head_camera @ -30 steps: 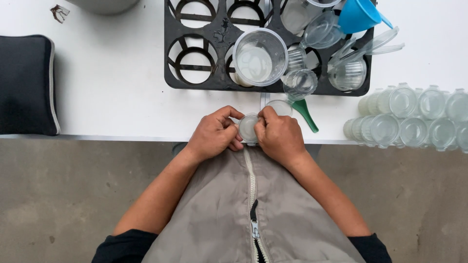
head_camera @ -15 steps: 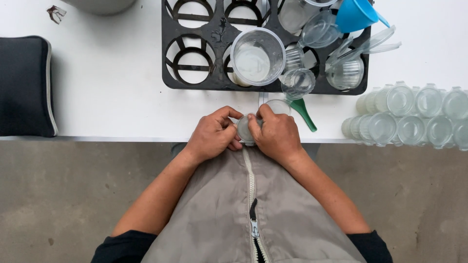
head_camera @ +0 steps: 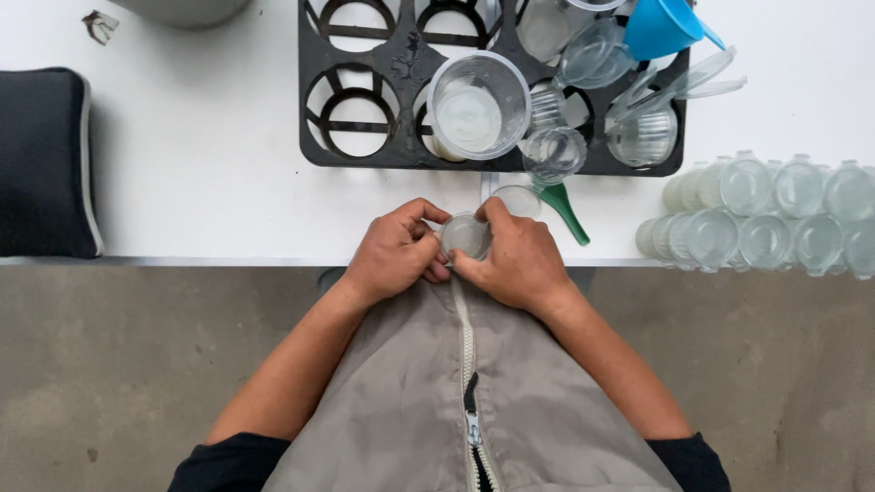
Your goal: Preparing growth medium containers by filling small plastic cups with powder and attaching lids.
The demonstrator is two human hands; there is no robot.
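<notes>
Covering most of the small clear cup [head_camera: 465,235], the fingers leave only its round face in sight, turned up toward the camera; its depth is hard to make out. The left hand [head_camera: 394,252] and the right hand [head_camera: 516,258] are both clamped on it from either side, knuckles raised, wrists at the tabletop [head_camera: 210,182] edge. Just beyond the right hand lies a green funnel [head_camera: 565,208], partly hidden. Farther off stands a black tray [head_camera: 314,150] with clear cups.

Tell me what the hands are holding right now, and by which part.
Both hands, left hand and right hand, hold a small clear cup between them, fingertips pinching its rim on either side at the table edge.
</notes>
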